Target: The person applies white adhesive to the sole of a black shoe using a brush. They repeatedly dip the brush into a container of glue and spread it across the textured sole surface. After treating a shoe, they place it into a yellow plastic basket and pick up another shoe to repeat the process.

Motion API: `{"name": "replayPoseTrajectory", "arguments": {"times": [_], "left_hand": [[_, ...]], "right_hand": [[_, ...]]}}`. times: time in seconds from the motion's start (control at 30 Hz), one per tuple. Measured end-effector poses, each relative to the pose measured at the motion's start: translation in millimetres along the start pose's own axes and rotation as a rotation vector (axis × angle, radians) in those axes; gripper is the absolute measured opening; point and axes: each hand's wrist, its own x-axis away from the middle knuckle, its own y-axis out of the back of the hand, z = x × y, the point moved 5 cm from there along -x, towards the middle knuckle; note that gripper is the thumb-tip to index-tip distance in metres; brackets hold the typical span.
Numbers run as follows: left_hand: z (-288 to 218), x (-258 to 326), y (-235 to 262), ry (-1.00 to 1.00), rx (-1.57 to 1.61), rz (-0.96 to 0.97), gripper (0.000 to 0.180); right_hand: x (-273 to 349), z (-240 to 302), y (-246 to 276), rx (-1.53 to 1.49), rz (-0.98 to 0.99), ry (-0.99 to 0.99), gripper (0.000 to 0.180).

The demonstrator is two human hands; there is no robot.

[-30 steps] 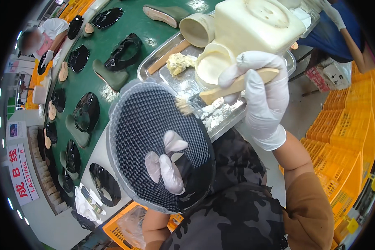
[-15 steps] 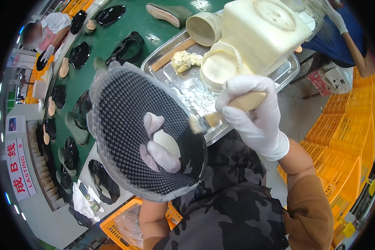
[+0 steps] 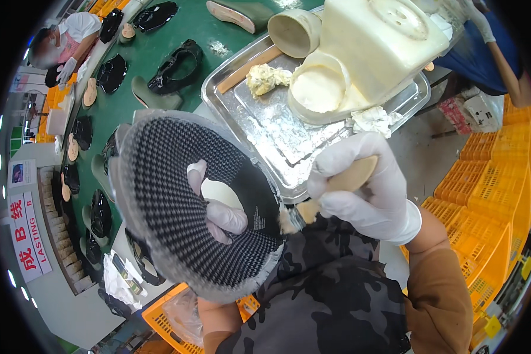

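My left hand [image 3: 229,218], in a white glove, grips a shoe upper [image 3: 171,177] from beneath. Its fingers come through the opening and fold over the lining. The upper has a black and grey checked lining, a dark smooth section at the right and a whitish frayed rim. My right hand [image 3: 366,192], also gloved, is closed round the wooden handle of a flat brush [image 3: 307,211]. The pale bristles point left, close to the upper's right edge; whether they touch it, I cannot tell. Beyond the hands, white paste [image 3: 318,88] fills the round mouth of a cream plastic container [image 3: 383,56].
The container stands on a metal tray [image 3: 271,133] with a beige cup [image 3: 294,34], a clump of paste [image 3: 266,79] and a wooden strip [image 3: 248,69]. Black uppers and shoe lasts lie on the green table [image 3: 218,76]. Orange crates [image 3: 478,206] stand right; two co-workers are farther off.
My right hand and the brush have moved down, toward my body. The shoe upper has shifted slightly left and down and turned a little. A crumpled white cloth on the tray has come into sight.
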Motion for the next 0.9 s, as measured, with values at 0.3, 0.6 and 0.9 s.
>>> {"name": "replayPoseTrajectory", "arguments": {"times": [0.3, 0.6, 0.9], "left_hand": [[-1.0, 1.8, -10.4, -0.812, -0.667, -0.592, 0.034], [16.5, 16.1, -7.5, -0.64, 0.119, -0.409, 0.043], [-6.3, 2.1, -1.7, 0.245, -0.239, 0.071, 0.054]], "right_hand": [[8.7, 5.2, -17.3, -0.418, 0.037, -0.128, 0.037], [12.5, -2.3, -6.6, -0.168, 0.082, 0.055, 0.034], [-4.9, -15.7, 3.7, 0.317, 0.027, 0.39, 0.03]]}}
